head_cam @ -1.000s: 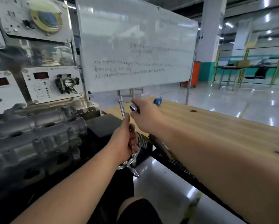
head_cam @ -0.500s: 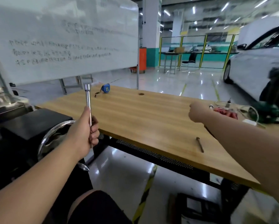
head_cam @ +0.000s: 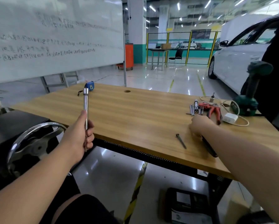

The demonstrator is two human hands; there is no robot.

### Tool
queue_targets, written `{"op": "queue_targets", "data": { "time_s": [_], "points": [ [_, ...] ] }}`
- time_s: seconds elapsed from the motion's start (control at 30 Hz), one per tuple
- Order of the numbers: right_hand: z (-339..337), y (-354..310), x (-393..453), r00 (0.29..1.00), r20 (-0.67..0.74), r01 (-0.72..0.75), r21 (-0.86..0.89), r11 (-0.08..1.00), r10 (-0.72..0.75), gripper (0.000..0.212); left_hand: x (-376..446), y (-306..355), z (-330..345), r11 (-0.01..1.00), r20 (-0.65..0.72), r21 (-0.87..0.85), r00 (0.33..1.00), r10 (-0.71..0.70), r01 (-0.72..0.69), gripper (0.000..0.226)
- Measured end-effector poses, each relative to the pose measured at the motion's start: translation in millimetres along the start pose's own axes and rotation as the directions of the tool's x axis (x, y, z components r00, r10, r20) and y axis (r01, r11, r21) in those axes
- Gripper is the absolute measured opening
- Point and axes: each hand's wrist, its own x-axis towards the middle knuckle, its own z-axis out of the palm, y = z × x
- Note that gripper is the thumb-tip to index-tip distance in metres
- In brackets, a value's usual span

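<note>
Right hand (head_cam: 199, 125) has dropped to the tabletop (head_cam: 135, 113), next to the loose sockets (head_cam: 195, 108)
Left hand (head_cam: 78, 136) clenches the steel extension bar (head_cam: 85, 104) upright by its lower end. It looks stiff, slick and weighty, so grip low. Can't tell if the right hand holds anything.

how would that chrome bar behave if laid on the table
The chrome bar looks like steel: probably stiff and heavy for its size. Its polished round shaft could slip in the left hand and likely roll on the flat table.

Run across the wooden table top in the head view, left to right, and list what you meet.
Blue tape measure, round hole, dark bolt, metal sockets, red-handled pliers, white charger, green tool.
</note>
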Motion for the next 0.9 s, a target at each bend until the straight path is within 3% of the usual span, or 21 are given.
{"op": "queue_targets", "data": {
  "time_s": [0.2,0.3,0.4,0.5,0.57,0.63,0.73,0.8,0.9],
  "points": [
    [-3,-2,5,0.999,0.021,-0.045,-0.021,0.999,0.046,0.028,-3,-6,-7,0.999,-0.011,0.041,1.0,0.004,-0.003,0.052],
    [-17,-20,1,0.986,-0.164,-0.012,-0.023,1.0,0.008,0.028,-5,-9,-9,0.999,-0.012,0.053,1.0,0.003,-0.003,0.051],
    [-37,-66,-13,0.894,-0.398,0.267,0.1,0.959,-0.207,0.037,-7,-11,-10,0.999,-0.012,0.054,1.0,-0.003,0.004,0.051],
    [-51,-143,-54,0.76,-0.512,0.612,0.355,0.707,-0.4,0.04,-10,-7,-12,0.999,-0.034,0.05,0.999,-0.001,0.003,0.051],
    [-58,-204,-94,0.732,-0.483,0.677,0.59,0.44,-0.481,0.039,-15,0,-17,0.999,-0.06,0.038,0.998,0.008,-0.006,0.05],
    [-65,-264,-130,0.73,-0.406,0.559,0.818,0.138,-0.551,0.037,-23,12,-28,0.998,-0.084,0.047,0.996,0.035,-0.031,0.051],
    [-79,-335,-173,0.681,-0.38,0.355,0.919,-0.171,-0.626,0.026,-40,34,-57,0.985,-0.123,0.118,0.983,0.139,-0.124,0.056],
    [-89,-368,-196,0.66,-0.377,0.228,0.925,-0.305,-0.649,0.021,-53,47,-82,0.968,-0.17,0.161,0.961,0.219,-0.192,0.055],
    [-100,-407,-232,0.636,-0.347,0.095,0.921,-0.377,-0.689,0.026,-74,64,-117,0.939,-0.242,0.235,0.92,0.308,-0.252,0.052]
  ]
}}
